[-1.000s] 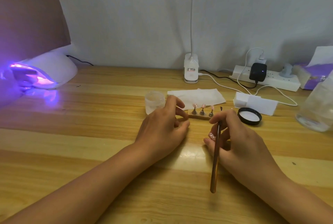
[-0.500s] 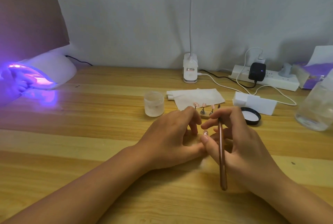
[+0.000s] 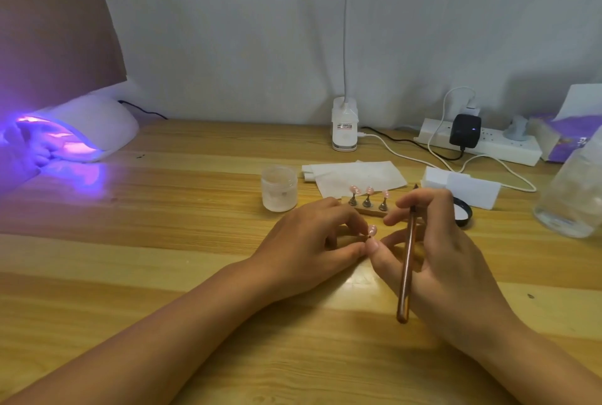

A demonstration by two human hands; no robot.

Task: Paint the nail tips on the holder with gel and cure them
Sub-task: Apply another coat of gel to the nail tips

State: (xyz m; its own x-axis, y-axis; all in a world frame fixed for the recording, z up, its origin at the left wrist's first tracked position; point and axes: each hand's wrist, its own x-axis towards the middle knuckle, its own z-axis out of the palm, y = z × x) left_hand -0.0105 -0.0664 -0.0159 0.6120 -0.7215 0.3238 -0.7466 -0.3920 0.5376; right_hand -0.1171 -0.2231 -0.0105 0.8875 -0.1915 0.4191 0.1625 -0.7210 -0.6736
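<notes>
Far to the left the curing lamp (image 3: 84,124) glows purple, well apart from the work — likely a long carry for wet gel. Nearer the middle a small frosted jar (image 3: 279,189) stands just beside the left hand (image 3: 309,241), whose fingertips pinch one little stand bearing a pink nail tip (image 3: 372,229), held just in front of the wooden holder (image 3: 366,211) where three more tips (image 3: 369,190) stand. The right hand (image 3: 436,251) grips the brush (image 3: 407,261) in curled fingers, thumb close to the pinched tip — a graze of skin could smear the coat, and a slack pinch could drop the stand.
</notes>
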